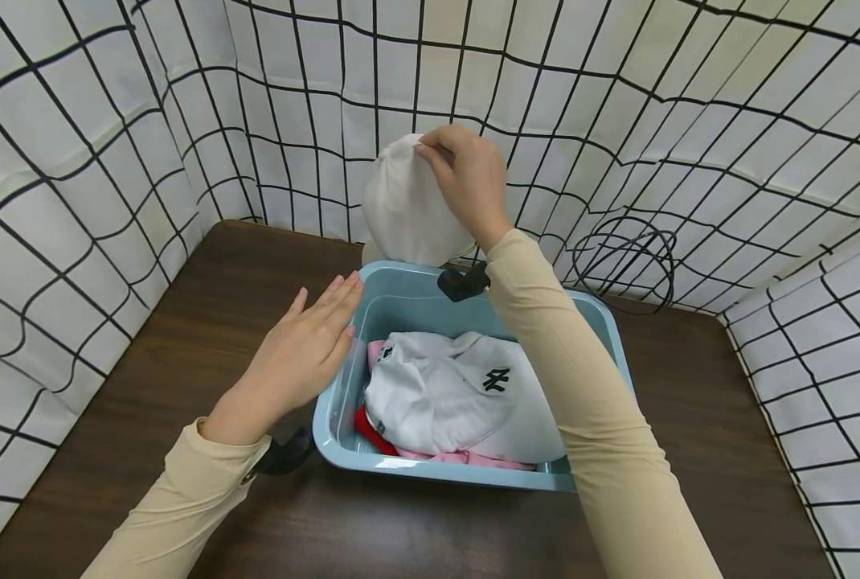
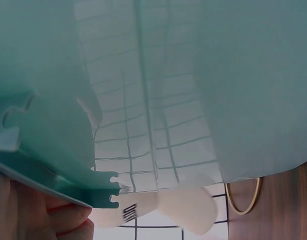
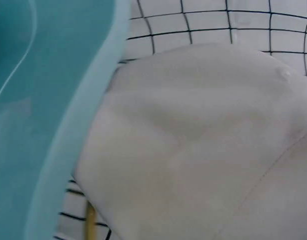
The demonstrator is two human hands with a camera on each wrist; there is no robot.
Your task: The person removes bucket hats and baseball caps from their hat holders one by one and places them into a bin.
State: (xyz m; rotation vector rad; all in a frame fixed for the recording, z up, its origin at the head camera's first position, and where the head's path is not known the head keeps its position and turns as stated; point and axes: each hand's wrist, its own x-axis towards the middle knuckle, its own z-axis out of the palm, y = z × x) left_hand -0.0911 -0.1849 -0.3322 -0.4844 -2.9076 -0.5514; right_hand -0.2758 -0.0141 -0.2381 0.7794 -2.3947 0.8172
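My right hand (image 1: 466,173) pinches the top of a white cap (image 1: 404,209) behind the far rim of a light blue plastic basin (image 1: 473,474). The cap's crown (image 3: 193,135) fills much of the right wrist view, close beside the rim. Straight fingers of my left hand (image 1: 300,354) lie along the basin's left rim. Its fingertips (image 2: 68,220) show at the rim in the left wrist view, beside the glossy outer wall (image 2: 253,100). Inside the basin lies a white cap with a black logo (image 1: 459,394), over pink cloth (image 1: 466,458) and a red item (image 1: 372,430).
The basin stands on a dark brown wooden table (image 1: 155,386). Black wire grid panels (image 1: 300,104) backed with white sheeting enclose it at the back and sides. A coil of black cable (image 1: 625,257) hangs at the back right. A thin gold-coloured hoop (image 2: 243,197) shows near the held cap.
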